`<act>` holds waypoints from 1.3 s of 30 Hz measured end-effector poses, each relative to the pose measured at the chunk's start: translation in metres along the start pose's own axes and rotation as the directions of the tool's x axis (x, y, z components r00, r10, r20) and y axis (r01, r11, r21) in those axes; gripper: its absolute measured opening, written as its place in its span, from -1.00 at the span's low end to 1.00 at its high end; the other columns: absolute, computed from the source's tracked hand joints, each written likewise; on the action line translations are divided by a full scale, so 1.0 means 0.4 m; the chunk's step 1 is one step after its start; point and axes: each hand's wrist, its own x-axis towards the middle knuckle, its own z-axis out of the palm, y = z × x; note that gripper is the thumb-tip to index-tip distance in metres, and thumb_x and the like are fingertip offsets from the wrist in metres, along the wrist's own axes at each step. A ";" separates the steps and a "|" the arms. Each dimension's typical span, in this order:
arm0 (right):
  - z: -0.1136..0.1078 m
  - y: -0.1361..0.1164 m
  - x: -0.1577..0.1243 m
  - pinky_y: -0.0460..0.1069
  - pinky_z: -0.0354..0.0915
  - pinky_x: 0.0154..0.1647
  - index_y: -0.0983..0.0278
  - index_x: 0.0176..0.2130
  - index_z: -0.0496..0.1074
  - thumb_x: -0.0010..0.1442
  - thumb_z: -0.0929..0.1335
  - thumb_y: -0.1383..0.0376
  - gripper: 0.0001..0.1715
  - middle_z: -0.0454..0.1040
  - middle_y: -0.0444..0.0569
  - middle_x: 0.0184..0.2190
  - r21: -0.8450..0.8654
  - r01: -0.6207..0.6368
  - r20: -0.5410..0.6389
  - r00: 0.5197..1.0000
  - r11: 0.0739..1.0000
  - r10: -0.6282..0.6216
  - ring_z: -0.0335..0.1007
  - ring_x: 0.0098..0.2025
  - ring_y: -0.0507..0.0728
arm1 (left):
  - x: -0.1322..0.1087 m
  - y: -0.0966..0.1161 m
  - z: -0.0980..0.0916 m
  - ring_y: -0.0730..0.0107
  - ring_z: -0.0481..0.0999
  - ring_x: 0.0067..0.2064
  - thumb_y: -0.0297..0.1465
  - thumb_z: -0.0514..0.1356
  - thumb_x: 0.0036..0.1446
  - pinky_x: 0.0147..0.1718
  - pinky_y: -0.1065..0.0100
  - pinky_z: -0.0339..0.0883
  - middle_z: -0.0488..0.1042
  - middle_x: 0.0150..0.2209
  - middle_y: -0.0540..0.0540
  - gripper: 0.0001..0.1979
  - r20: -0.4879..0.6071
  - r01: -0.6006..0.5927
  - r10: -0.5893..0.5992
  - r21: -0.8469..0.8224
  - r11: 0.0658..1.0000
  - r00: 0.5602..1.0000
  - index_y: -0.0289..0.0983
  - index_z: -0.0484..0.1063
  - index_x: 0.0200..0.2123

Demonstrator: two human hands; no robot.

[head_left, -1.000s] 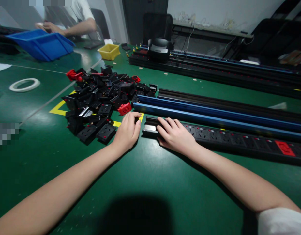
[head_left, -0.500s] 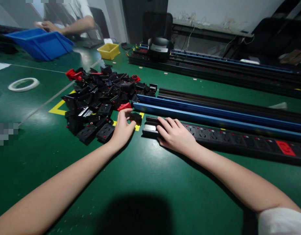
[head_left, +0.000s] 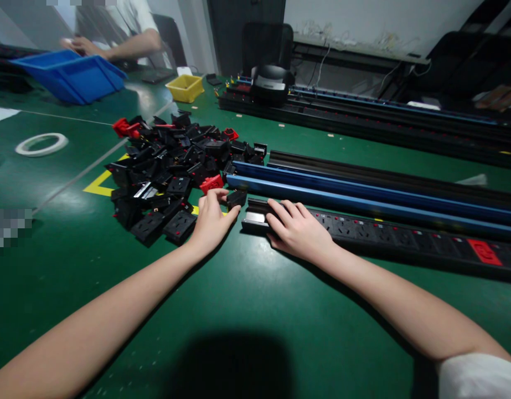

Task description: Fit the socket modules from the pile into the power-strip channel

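Observation:
My left hand (head_left: 212,220) pinches a black socket module (head_left: 237,198) between thumb and fingers, just off the left end of a long black power strip (head_left: 388,235). My right hand (head_left: 299,226) lies across that strip near its left end, thumb at the near side and fingers over the top. Left of the right hand, the strip's channel is open and shows a shiny metal inside. Sockets fill it to the right, with one red socket (head_left: 483,251) among the black ones. A heap of loose socket modules (head_left: 178,158), mostly black, lies beyond my left hand.
Blue rails (head_left: 321,188) lie parallel just behind the strip. Farther back are long black strips (head_left: 363,124), a yellow bin (head_left: 185,88) and a blue bin (head_left: 78,77). A tape roll (head_left: 41,144) lies at left. Another person's arm (head_left: 133,45) shows behind the blue bin.
My left hand has moved slightly right with the black socket module, bringing it closer to the power strip's open end and turning it a little. My right hand has stayed in place.

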 end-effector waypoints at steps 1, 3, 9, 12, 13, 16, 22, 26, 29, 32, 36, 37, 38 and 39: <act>0.000 0.000 0.000 0.29 0.38 0.09 0.39 0.10 0.48 0.40 0.28 0.23 -0.60 0.35 0.30 0.32 -0.001 0.001 0.000 1.000 1.000 -0.001 0.39 0.17 0.45 | 0.003 -0.004 0.002 0.07 0.43 0.07 -0.29 0.34 0.09 0.14 -0.03 0.31 0.46 -0.05 -0.16 -0.58 -0.012 0.000 -0.001 -0.053 0.999 1.000 -0.19 0.31 -0.02; 0.000 0.000 0.000 0.29 0.38 0.09 0.38 0.09 0.48 0.40 0.27 0.23 -0.61 0.35 0.30 0.32 -0.008 0.002 -0.001 1.000 1.000 -0.002 0.39 0.17 0.45 | 0.009 -0.009 0.004 0.14 0.48 0.03 -0.28 0.36 0.07 0.10 0.03 0.36 0.46 -0.03 -0.14 -0.56 -0.027 0.000 -0.005 -0.184 0.983 1.000 -0.18 0.30 -0.02; 0.001 0.000 0.000 0.28 0.39 0.09 0.38 0.08 0.48 0.41 0.27 0.23 -0.61 0.37 0.29 0.31 -0.018 0.002 -0.009 1.000 1.000 -0.002 0.40 0.16 0.44 | 0.013 0.010 -0.003 0.25 0.53 0.02 -0.33 0.39 0.04 0.07 0.14 0.43 0.48 -0.03 -0.09 -0.59 -0.066 -0.037 0.014 -0.364 0.931 0.998 -0.18 0.31 -0.08; 0.001 0.000 0.000 0.28 0.39 0.08 0.38 0.08 0.48 0.41 0.27 0.23 -0.61 0.37 0.29 0.31 -0.011 0.000 -0.013 1.000 1.000 0.000 0.40 0.16 0.44 | 0.012 0.017 -0.008 0.27 0.55 -0.02 -0.33 0.40 0.04 0.07 0.15 0.44 0.49 -0.04 -0.08 -0.60 -0.072 -0.047 0.020 -0.402 0.914 0.997 -0.18 0.33 -0.09; 0.002 0.000 0.000 0.28 0.39 0.07 0.38 0.08 0.48 0.41 0.27 0.23 -0.61 0.37 0.29 0.31 -0.010 0.000 -0.012 1.000 1.000 0.000 0.40 0.16 0.44 | 0.012 0.017 -0.009 0.28 0.55 -0.02 -0.32 0.40 0.05 0.06 0.16 0.45 0.49 -0.03 -0.08 -0.60 -0.070 -0.050 0.023 -0.417 0.907 0.997 -0.18 0.34 -0.08; 0.003 0.000 0.000 0.28 0.39 0.07 0.38 0.07 0.48 0.40 0.28 0.23 -0.62 0.36 0.30 0.31 -0.002 -0.002 -0.012 1.000 1.000 0.002 0.40 0.16 0.44 | 0.012 0.015 -0.008 0.27 0.56 -0.03 -0.28 0.39 0.08 0.00 0.19 0.48 0.49 0.00 -0.08 -0.60 -0.046 -0.046 0.028 -0.447 0.893 0.999 -0.16 0.37 -0.04; 0.005 0.000 0.000 0.28 0.39 0.07 0.38 0.08 0.47 0.41 0.27 0.22 -0.61 0.37 0.28 0.31 -0.014 -0.001 -0.015 1.000 1.000 0.001 0.40 0.16 0.44 | 0.013 0.015 -0.011 0.25 0.56 -0.08 -0.18 0.29 0.22 -0.05 0.17 0.49 0.53 0.04 -0.13 -0.62 -0.036 -0.044 0.032 -0.408 0.912 0.999 -0.17 0.46 0.07; 0.006 0.000 -0.001 0.27 0.39 0.07 0.39 0.08 0.47 0.41 0.27 0.22 -0.61 0.36 0.28 0.32 -0.020 0.002 -0.017 1.000 1.000 -0.002 0.40 0.16 0.44 | 0.012 0.021 -0.018 0.26 0.56 -0.11 -0.14 0.20 0.30 -0.02 0.16 0.47 0.56 0.04 -0.14 -0.54 0.001 -0.020 0.022 -0.352 0.936 1.000 -0.20 0.46 0.18; 0.006 0.001 -0.001 0.28 0.39 0.07 0.39 0.09 0.47 0.41 0.27 0.22 -0.60 0.36 0.29 0.32 -0.018 0.005 -0.015 1.000 1.000 -0.005 0.39 0.16 0.45 | 0.009 0.025 -0.021 0.21 0.56 0.01 -0.13 0.11 0.37 0.07 0.15 0.43 0.58 0.07 -0.15 -0.56 0.016 -0.045 0.053 -0.343 0.938 0.998 -0.21 0.49 0.17; 0.003 0.002 0.000 0.28 0.38 0.07 0.39 0.10 0.47 0.41 0.26 0.23 -0.60 0.36 0.30 0.32 -0.009 0.007 -0.007 1.000 1.000 -0.007 0.39 0.17 0.44 | 0.007 0.027 -0.021 0.20 0.58 -0.04 -0.13 0.12 0.36 -0.01 0.18 0.46 0.60 0.01 -0.15 -0.57 0.038 -0.016 0.030 -0.330 0.944 0.999 -0.22 0.50 0.14; 0.002 0.001 0.000 0.29 0.37 0.08 0.38 0.10 0.48 0.41 0.26 0.24 -0.61 0.35 0.31 0.32 0.004 0.001 -0.004 1.000 1.000 -0.001 0.38 0.17 0.44 | 0.010 0.027 -0.018 0.22 0.59 -0.10 -0.13 0.11 0.34 -0.09 0.21 0.47 0.61 -0.08 -0.14 -0.59 0.059 0.013 0.007 -0.338 0.941 0.998 -0.24 0.51 0.07; 0.002 0.000 0.000 0.28 0.36 0.08 0.38 0.10 0.48 0.41 0.26 0.24 -0.61 0.35 0.31 0.32 0.003 0.000 -0.003 1.000 1.000 0.000 0.38 0.17 0.44 | 0.011 0.026 -0.016 0.22 0.59 -0.10 -0.14 0.10 0.35 -0.08 0.21 0.47 0.61 -0.09 -0.14 -0.61 0.063 0.011 0.011 -0.336 0.942 0.998 -0.24 0.52 0.04; 0.002 0.000 0.000 0.28 0.36 0.09 0.38 0.10 0.48 0.41 0.26 0.24 -0.61 0.35 0.31 0.32 0.000 0.000 -0.002 1.000 1.000 0.000 0.38 0.17 0.44 | 0.013 0.025 -0.015 0.22 0.59 -0.11 -0.15 0.08 0.35 -0.09 0.21 0.47 0.61 -0.10 -0.13 -0.62 0.069 0.010 0.014 -0.331 0.944 0.998 -0.24 0.52 0.02; 0.002 0.000 0.000 0.28 0.35 0.09 0.38 0.10 0.48 0.41 0.26 0.24 -0.61 0.35 0.30 0.32 -0.001 0.000 -0.001 1.000 1.000 0.000 0.38 0.17 0.44 | 0.014 0.024 -0.013 0.22 0.58 -0.12 -0.16 0.08 0.35 -0.10 0.21 0.46 0.61 -0.12 -0.13 -0.64 0.077 0.012 0.013 -0.321 0.947 0.997 -0.23 0.51 0.00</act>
